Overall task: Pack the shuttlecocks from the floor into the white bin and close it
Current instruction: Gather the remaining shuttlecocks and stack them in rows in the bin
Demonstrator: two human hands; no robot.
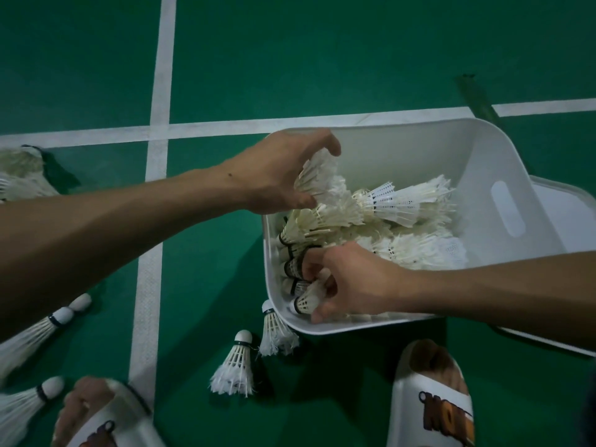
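The white bin [503, 162], smooth plastic with rounded corners and a slot handle, stands on the green floor [322, 59]. Inside lies a pile of shuttlecocks [409, 204]. Over its far left side, the left hand [277, 175] has its fingers curled round a feathered shuttlecock [317, 177]. At the near left corner, the right hand [348, 285] pinches a cork-tipped shuttlecock [308, 300]. Two loose shuttlecocks [237, 366] stand on the floor, near the bin's near left corner.
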